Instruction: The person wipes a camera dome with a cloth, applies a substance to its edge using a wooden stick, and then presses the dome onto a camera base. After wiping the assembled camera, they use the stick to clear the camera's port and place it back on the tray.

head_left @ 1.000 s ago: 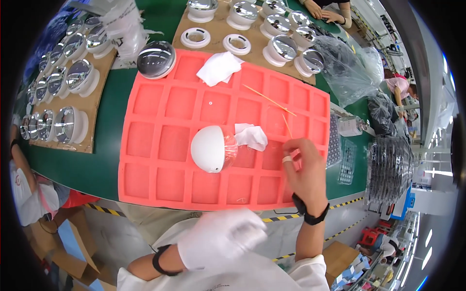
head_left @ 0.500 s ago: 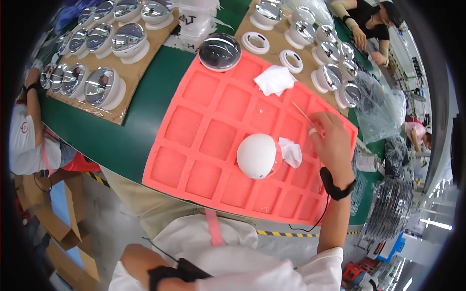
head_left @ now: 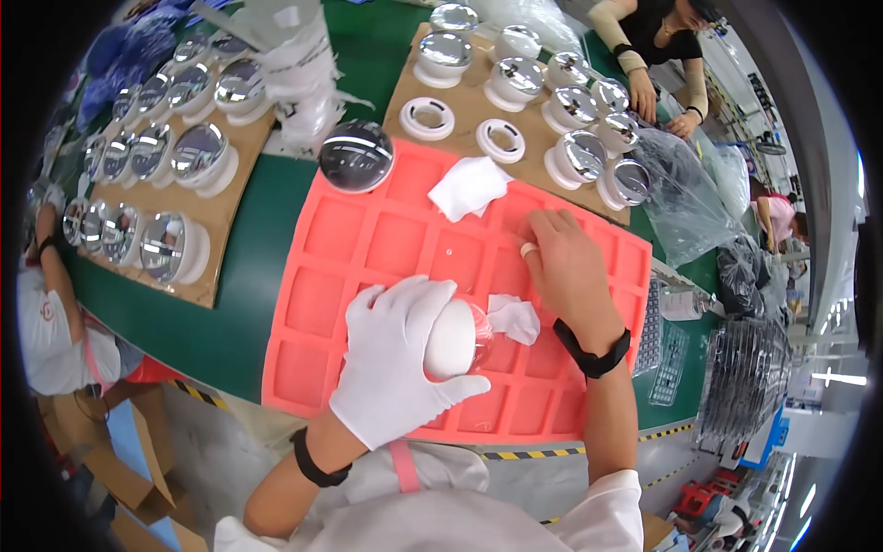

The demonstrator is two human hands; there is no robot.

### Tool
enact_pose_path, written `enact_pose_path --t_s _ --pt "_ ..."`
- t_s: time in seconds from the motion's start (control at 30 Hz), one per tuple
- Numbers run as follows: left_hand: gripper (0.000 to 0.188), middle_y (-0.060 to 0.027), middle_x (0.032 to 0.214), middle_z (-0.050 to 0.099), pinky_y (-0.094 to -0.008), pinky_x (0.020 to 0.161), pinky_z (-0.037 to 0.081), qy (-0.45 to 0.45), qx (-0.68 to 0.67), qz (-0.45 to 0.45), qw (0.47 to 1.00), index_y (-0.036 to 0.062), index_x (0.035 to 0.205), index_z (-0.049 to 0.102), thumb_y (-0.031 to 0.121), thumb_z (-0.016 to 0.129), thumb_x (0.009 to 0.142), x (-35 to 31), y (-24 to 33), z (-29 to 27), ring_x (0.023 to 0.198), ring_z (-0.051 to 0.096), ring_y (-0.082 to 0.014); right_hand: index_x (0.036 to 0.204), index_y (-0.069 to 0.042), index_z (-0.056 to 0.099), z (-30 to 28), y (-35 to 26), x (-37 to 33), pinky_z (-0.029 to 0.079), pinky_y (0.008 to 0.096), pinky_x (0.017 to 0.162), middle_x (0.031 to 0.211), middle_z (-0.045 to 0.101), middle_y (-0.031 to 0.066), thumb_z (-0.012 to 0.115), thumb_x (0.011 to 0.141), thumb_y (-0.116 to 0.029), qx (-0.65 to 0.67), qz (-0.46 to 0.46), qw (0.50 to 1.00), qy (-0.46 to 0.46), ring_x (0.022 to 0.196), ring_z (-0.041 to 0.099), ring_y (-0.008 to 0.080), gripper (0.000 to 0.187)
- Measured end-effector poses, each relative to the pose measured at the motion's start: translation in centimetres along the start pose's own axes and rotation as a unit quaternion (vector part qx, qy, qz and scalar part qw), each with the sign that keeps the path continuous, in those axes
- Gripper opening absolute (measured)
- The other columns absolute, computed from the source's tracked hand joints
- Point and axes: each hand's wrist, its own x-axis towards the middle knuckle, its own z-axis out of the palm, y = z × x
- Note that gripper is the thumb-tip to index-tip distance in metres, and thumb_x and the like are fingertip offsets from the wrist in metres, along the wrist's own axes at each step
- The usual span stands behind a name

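The gloved left hand [head_left: 397, 359] is curled around a white dome-shaped lens [head_left: 452, 339], fingers wrapped over its left side and top and the thumb under it, so the dome bulges out to the right of the palm, over the lower middle of the coral moulded tray [head_left: 368, 244]. The dome is round with no clear long axis; its curved side faces up toward the camera. The bare right hand [head_left: 568, 271] rests palm-down on the tray, fingers loosely together holding nothing I can see, with a crumpled white cloth [head_left: 513, 317] between the 2 hands.
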Motion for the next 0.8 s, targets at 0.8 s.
enact_pose_path --t_s 0.8 --pt "0.081 -0.0109 0.125 0.057 -0.0555 0.117 0.024 0.064 0.089 0.041 0.993 0.0097 0.125 0.059 0.035 0.093 0.056 0.1 0.4 2.4 0.116 0.053 -0.0299 0.102 -0.008 0.058 -4.6 -1.5 -2.2 0.044 0.0325 0.059 0.08 0.056 0.0055 0.053 0.102 -0.015 0.634 0.046 0.772 0.025 0.066 0.054 0.0165 0.009"
